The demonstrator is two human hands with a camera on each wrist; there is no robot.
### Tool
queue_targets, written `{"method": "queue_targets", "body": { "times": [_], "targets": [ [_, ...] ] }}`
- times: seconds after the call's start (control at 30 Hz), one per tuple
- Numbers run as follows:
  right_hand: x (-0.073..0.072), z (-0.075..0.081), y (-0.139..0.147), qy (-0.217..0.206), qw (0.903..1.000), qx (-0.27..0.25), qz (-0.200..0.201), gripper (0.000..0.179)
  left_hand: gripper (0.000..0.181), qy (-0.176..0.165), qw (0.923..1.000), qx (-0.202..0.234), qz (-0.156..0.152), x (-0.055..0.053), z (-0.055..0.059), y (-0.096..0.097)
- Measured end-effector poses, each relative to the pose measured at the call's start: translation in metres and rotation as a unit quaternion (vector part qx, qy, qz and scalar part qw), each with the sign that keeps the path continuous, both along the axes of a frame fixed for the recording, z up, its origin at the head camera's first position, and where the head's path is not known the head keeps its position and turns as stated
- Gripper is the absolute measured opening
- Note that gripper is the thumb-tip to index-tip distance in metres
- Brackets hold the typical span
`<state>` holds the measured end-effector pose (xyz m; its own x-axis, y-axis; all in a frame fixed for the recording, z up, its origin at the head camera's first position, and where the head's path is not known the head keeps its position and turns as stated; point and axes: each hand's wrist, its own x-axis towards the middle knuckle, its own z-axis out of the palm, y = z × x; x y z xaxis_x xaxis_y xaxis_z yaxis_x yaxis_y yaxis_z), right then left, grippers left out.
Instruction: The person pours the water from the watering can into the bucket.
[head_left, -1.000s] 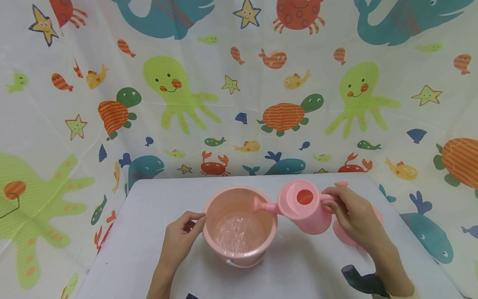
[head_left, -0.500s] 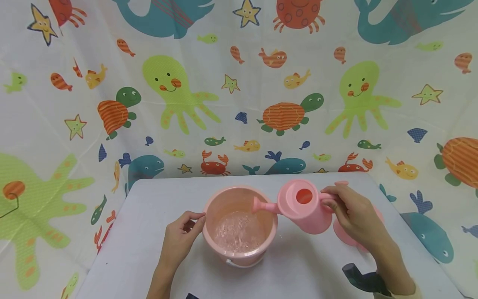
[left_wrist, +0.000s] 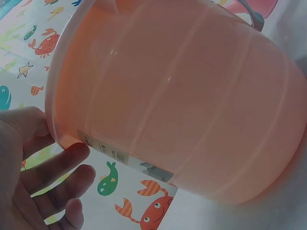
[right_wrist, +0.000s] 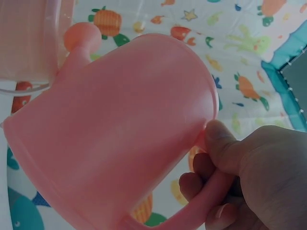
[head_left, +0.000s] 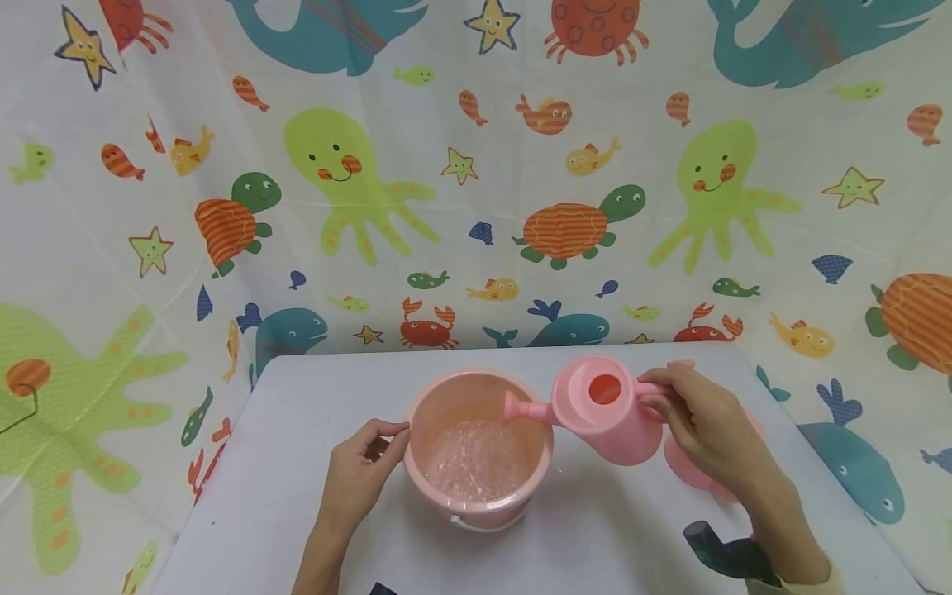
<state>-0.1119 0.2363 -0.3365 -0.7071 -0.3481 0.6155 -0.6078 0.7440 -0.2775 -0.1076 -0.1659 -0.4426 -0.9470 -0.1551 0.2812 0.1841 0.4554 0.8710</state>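
The left hand (head_left: pixel 366 461) pinches a round, ribbed bucket (head_left: pixel 482 519); the right hand (head_left: pixel 702 426) grips a smooth, curve-handled watering can (head_left: pixel 613 434).

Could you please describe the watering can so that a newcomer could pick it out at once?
In the head view, find the white table, then the round bucket standing on it. Just right of that, the right hand holds the pink watering can; unlike the bucket, it has a spout.

L hand (left_wrist: pixel 23 183) pinching pink bkt (left_wrist: pixel 192 105) by rim (left_wrist: pixel 51 81), side label (left_wrist: pixel 117 154), crab-print cloth (left_wrist: pixel 26 60)
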Motion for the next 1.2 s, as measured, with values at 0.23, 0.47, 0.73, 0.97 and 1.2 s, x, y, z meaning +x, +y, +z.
{"method": "queue_targets", "body": {
  "times": [0.23,0.47,0.73,0.97,1.2],
  "targets": [
    [-0.0009,0.0007,0.0002,0.002,1.0,0.002,0.003,0.047,0.01,-0.006,1.0,-0.001,0.004,-0.0005,-0.0003,-0.0002],
    [-0.0008,0.0025,-0.0004,0.0,1.0,0.004,0.003,0.046,0.012,-0.006,1.0,-0.002,0.003,-0.0003,-0.001,-0.0001],
    [-0.0017,0.0028,-0.0004,0.0,1.0,0.008,0.005,0.046,0.012,0.0,1.0,0.007,-0.001,0.0005,-0.0005,-0.0005],
    [-0.0016,0.004,-0.0005,-0.005,0.9999,0.011,0.007,0.046,0.012,0.002,1.0,0.007,-0.005,0.0004,-0.0005,-0.0003],
    [-0.0012,0.005,-0.0011,-0.012,0.9998,0.015,-0.002,0.045,0.011,0.008,1.0,0.002,-0.003,-0.0004,-0.0019,-0.0001]
  ]
}}
